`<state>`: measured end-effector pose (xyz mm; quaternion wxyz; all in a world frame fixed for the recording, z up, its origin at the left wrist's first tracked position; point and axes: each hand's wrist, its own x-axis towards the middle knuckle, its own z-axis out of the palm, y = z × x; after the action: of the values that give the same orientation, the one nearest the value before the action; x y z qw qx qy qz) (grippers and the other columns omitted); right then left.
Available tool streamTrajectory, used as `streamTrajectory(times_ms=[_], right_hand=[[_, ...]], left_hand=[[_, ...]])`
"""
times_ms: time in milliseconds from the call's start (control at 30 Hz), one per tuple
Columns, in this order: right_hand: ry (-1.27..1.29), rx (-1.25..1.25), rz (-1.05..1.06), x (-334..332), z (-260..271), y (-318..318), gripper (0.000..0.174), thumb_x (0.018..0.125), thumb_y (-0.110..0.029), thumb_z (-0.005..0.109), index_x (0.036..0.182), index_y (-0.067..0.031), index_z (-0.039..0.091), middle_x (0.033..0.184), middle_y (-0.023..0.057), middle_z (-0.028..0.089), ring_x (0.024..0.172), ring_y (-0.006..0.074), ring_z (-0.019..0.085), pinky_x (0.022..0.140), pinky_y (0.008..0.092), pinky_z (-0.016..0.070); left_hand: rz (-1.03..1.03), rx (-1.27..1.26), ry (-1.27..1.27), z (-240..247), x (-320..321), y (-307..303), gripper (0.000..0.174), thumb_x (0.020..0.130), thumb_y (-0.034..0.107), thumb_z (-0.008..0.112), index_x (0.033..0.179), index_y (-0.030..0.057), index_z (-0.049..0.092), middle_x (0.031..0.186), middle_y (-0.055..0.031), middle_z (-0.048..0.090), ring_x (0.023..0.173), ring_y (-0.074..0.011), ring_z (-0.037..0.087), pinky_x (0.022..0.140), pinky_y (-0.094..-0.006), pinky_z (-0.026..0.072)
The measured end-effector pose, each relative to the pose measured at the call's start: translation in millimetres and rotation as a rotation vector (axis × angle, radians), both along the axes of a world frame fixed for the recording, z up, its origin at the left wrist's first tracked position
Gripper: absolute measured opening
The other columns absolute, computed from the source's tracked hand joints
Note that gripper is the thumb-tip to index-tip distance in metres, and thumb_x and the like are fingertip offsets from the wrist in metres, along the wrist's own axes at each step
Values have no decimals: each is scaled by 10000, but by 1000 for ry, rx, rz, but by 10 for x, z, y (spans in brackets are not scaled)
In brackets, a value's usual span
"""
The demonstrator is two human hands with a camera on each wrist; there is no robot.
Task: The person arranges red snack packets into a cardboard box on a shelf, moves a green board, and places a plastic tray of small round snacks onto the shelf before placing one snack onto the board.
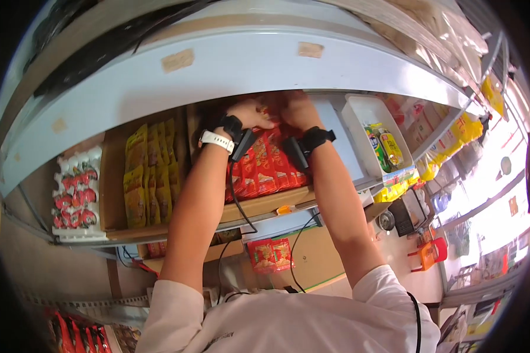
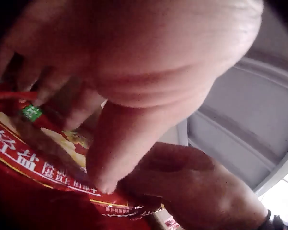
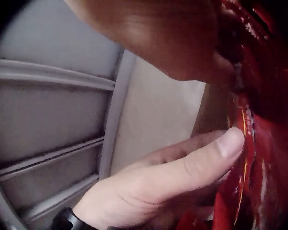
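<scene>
Both hands are inside a cardboard box of red snack packets on the shelf. My left hand pinches a glossy red packet with white lettering, the thumb lying across its face in the left wrist view. That thumb also shows at a packet's edge in the right wrist view. Close beside it, my right hand grips the same packet's other end, low in the left wrist view. The right fingertips are largely hidden among the red packets.
A white shelf beam crosses just above the hands. Left of the box stand a box of yellow packets and a white tray of red-wrapped items. A white bin sits to the right. Cables hang from the wrist cameras.
</scene>
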<state>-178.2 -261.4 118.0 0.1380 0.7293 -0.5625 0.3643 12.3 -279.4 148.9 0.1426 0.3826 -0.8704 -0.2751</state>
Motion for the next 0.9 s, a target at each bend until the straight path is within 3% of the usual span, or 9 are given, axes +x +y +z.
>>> streamTrajectory(times_ms=[133,167,533,600,700,733,833,867,900], right_hand=[[-136,219,-75,98,120,122,269,715,-156,607,957,-47,564,1005,201,611,978,377,569,805,438,473],[-133,277,-131,145,206,197,291,704,-158,621,966,-49,557,990,193,618,951,372,581,794,438,477],[-268,236,-30,120,259,167,237,670,-61,552,905,-50,571,916,220,617,905,403,576,784,444,473],[-273,139,-23,115,228,130,220,669,-55,542,887,-46,573,913,225,614,898,409,573,786,446,472],[-317,66,7,107,203,107,173,683,-59,532,845,-28,584,923,225,604,911,413,562,794,452,464],[-318,62,15,99,168,109,187,695,-68,537,870,-30,589,942,229,599,937,410,552,808,450,459],[-323,-75,42,98,91,39,286,756,-91,521,1029,-37,589,1083,242,561,1064,403,491,889,440,425],[-329,-39,79,114,202,176,313,770,-84,504,1071,-33,574,1140,241,537,1097,408,465,916,443,406],[-293,-12,108,93,238,289,290,775,-99,521,1050,-26,575,1128,232,545,1061,406,493,886,446,424]], left_hand=[[0,-1,34,131,-37,182,661,650,390,755,1177,45,553,1118,-142,606,996,-248,568,876,-320,426],[-97,66,182,39,-51,120,626,664,352,753,1170,43,555,1111,-138,608,1002,-245,568,882,-321,423],[74,72,187,46,-132,220,728,624,340,776,1244,90,488,1064,-136,616,945,-239,585,846,-340,448],[25,-140,198,-134,-160,3,750,626,316,775,1277,113,462,1100,-127,600,975,-241,575,850,-339,448],[25,-4,293,57,-158,232,725,636,277,772,1273,112,467,1110,-123,595,1003,-252,560,874,-333,434],[19,-95,261,-161,-177,-5,713,633,264,779,1257,99,478,1018,-104,608,880,-225,581,777,-330,468],[119,111,280,-51,-218,143,673,646,218,782,1236,90,485,852,-42,579,641,-130,520,550,-286,455],[142,211,160,48,-204,174,700,644,237,787,1255,110,469,871,-49,581,644,-126,511,546,-270,446],[76,223,294,-81,-211,84,711,644,243,788,1256,88,462,895,-57,583,645,-127,516,534,-269,445]])
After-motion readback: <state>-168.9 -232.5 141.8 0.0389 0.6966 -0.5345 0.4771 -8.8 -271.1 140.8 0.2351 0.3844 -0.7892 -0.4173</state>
